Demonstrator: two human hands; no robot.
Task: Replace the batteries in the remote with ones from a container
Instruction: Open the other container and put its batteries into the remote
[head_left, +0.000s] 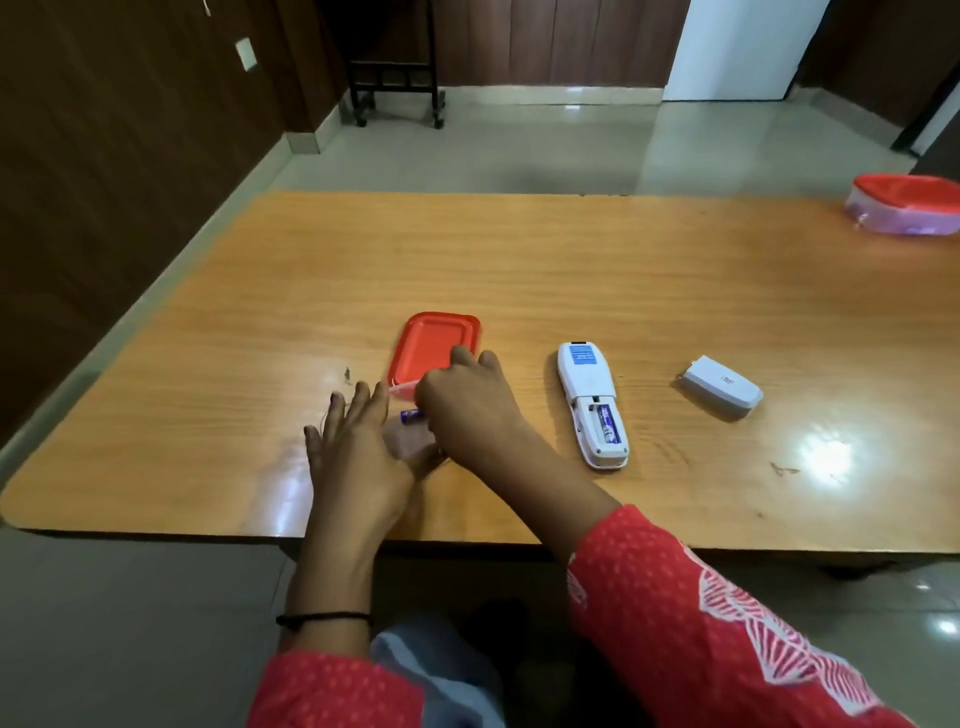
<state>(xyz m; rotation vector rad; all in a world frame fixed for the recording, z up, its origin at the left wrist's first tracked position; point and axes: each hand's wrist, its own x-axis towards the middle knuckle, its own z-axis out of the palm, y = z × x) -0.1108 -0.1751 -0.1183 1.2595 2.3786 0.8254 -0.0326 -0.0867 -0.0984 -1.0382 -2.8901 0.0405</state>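
A white remote (586, 382) lies face down on the wooden table (571, 270), its battery bay open with one purple battery (608, 423) inside. The remote's white battery cover (722, 392) rests to its right. A small clear container (410, 441) sits between my hands, mostly hidden by them. Its red lid (434, 343) lies just behind it. My right hand (467, 410) is curled over the container, its fingers pinching a purple battery (410, 414) whose end pokes out to the left. My left hand (358, 452) rests with spread fingers against the container's left side.
A second clear container with a red lid (906, 205) stands at the far right of the table. The table's near edge runs just under my forearms. A dark wheeled stand (397, 78) is on the floor beyond the table.
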